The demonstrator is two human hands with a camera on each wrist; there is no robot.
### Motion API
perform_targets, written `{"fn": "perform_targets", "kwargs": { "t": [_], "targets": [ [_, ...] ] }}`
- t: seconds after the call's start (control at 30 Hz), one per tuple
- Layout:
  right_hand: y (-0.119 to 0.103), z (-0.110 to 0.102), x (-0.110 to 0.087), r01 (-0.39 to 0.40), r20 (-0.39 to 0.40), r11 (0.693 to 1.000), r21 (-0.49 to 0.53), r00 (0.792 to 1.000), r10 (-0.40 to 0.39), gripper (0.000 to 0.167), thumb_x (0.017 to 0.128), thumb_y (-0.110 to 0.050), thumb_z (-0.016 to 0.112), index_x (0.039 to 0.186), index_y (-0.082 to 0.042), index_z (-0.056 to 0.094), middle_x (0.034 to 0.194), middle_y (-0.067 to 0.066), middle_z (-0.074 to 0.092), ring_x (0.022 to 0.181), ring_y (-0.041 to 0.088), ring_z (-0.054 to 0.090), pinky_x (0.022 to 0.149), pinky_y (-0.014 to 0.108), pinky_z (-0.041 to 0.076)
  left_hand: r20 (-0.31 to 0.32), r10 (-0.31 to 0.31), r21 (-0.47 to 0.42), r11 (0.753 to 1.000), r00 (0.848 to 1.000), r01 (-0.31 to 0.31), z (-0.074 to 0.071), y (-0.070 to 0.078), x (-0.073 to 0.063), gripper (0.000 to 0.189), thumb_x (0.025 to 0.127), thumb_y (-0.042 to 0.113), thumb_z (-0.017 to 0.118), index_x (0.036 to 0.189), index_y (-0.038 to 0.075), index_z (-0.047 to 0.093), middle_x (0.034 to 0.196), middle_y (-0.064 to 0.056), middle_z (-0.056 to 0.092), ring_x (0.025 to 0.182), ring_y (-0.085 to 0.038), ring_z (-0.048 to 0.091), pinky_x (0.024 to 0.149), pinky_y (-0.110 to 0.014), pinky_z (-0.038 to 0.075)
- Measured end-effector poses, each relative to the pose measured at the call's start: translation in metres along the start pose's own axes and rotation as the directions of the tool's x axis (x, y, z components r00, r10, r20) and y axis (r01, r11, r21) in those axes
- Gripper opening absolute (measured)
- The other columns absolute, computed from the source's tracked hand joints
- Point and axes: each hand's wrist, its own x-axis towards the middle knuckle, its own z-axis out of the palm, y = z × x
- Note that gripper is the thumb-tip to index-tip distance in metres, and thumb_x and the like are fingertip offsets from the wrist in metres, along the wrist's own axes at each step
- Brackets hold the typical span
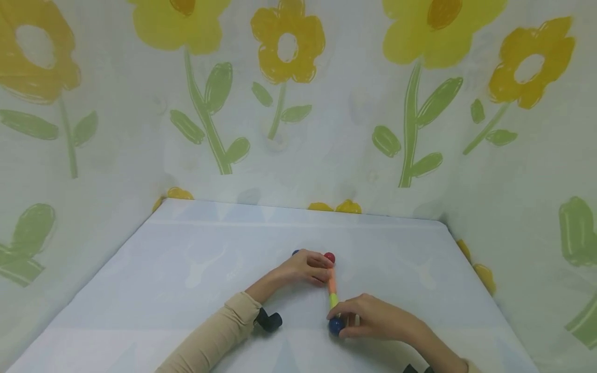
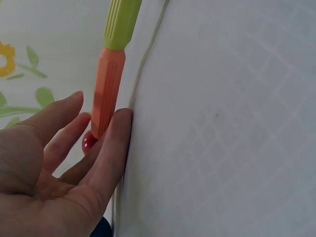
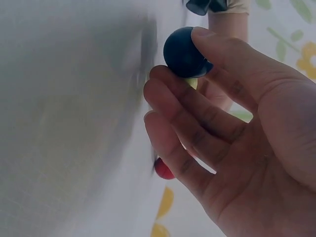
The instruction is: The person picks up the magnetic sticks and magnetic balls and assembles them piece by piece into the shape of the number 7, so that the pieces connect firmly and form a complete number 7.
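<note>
My right hand [image 1: 380, 318] pinches a dark blue ball [image 1: 336, 326], with the thumb on one side and fingers on the other in the right wrist view. A yellow-green rod [image 1: 333, 300] runs from beside this ball to an orange rod [image 1: 332, 282]; the two lie end to end. A red ball [image 1: 329, 257] sits near the orange rod's far end. My left hand [image 1: 305, 268] is around that end with fingers loosely bent; in the left wrist view its thumb stands apart from the rod. Mostly hidden behind the left hand is another blue ball [image 1: 296, 252].
A pale cloth covers the table [image 1: 224, 233]. Flower-printed fabric [image 1: 326, 150] hangs behind it and at both sides. Black wrist devices, one of them a strap piece [image 1: 270, 321] at the left cuff, sit close to the tabletop.
</note>
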Motion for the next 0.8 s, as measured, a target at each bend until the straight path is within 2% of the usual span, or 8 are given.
{"fn": "perform_targets", "kwargs": {
  "t": [0.23,0.43,0.53,0.63,0.8],
  "targets": [
    [0.000,0.003,0.000,0.045,-0.003,0.999,-0.007,0.999,-0.045,0.032,0.093,-0.033,0.066,0.122,-0.019,0.065,0.097,-0.016,0.070,0.077,-0.009,0.059,0.067,0.015,0.052,-0.024,-0.012,0.102,0.995,1.000,0.014,-0.007,0.005,-0.002,0.026,0.090,0.025,0.072,0.112,0.012,0.073,0.097,-0.007,0.075,0.084,-0.020,0.074,0.075,-0.033,0.060],
    [0.001,0.005,0.004,-0.001,0.022,1.000,0.021,1.000,0.001,0.034,0.092,-0.033,0.068,0.123,-0.019,0.065,0.099,-0.017,0.069,0.077,-0.008,0.059,0.069,0.015,0.052,-0.033,-0.006,0.228,0.974,0.999,0.013,-0.014,0.007,-0.007,0.027,0.091,0.027,0.071,0.115,0.016,0.072,0.096,-0.004,0.074,0.080,-0.017,0.071,0.073,-0.030,0.060],
    [0.001,0.006,0.006,-0.036,0.032,0.999,0.030,0.999,0.035,0.035,0.091,-0.033,0.069,0.123,-0.020,0.066,0.099,-0.018,0.069,0.076,-0.008,0.058,0.070,0.015,0.052,-0.054,0.029,0.299,0.954,0.998,-0.012,-0.022,0.008,-0.013,0.028,0.090,0.026,0.072,0.116,0.016,0.071,0.094,-0.003,0.074,0.077,-0.016,0.070,0.071,-0.029,0.059],
    [0.001,0.006,0.007,-0.062,0.036,0.997,0.035,0.998,0.060,0.035,0.089,-0.033,0.071,0.122,-0.021,0.066,0.097,-0.019,0.069,0.075,-0.007,0.057,0.070,0.015,0.052,-0.100,0.077,0.363,0.931,0.992,-0.036,-0.032,0.010,-0.020,0.028,0.089,0.026,0.073,0.115,0.016,0.072,0.088,-0.003,0.073,0.071,-0.015,0.066,0.067,-0.027,0.057],
    [0.001,0.005,0.008,-0.090,0.036,0.995,0.032,0.995,0.088,0.036,0.088,-0.034,0.072,0.122,-0.022,0.067,0.097,-0.019,0.069,0.075,-0.007,0.057,0.070,0.015,0.052,-0.203,0.147,0.455,0.890,0.968,-0.040,-0.051,0.013,-0.031,0.029,0.086,0.026,0.077,0.112,0.014,0.073,0.083,0.000,0.068,0.068,-0.016,0.058,0.060,-0.026,0.052]
  ]
}}
